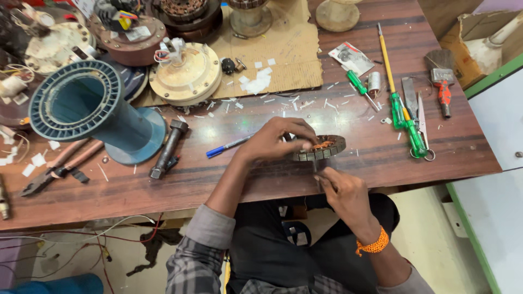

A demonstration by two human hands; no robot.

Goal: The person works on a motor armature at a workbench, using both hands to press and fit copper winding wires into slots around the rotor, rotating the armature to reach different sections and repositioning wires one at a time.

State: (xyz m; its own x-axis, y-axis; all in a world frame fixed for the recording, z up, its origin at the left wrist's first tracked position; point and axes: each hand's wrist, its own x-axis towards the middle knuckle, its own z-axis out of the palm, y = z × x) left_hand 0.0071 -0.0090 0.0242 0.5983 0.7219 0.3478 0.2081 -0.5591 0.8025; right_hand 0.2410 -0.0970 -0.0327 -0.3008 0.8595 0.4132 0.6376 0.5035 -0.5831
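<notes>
Both hands on a motor stator at the counter edge

My left hand (278,139) grips the round stator (321,148) from above; my right hand (340,188) pinches something thin just beneath its rim. A blue pen (226,146) lies on the counter (218,179) just left of my left hand.

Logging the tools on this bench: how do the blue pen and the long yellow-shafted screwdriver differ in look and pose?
The blue pen is short and lies slanted, close to the left hand; the yellow-shafted screwdriver is far longer and lies nearly lengthwise, out to the right. The pen is blue with a pale barrel; the screwdriver has a yellow shaft and a green handle. Neither hand touches the screwdriver, and whether the left hand touches the pen's end I cannot tell. Both lie flat on the wooden table.
</notes>
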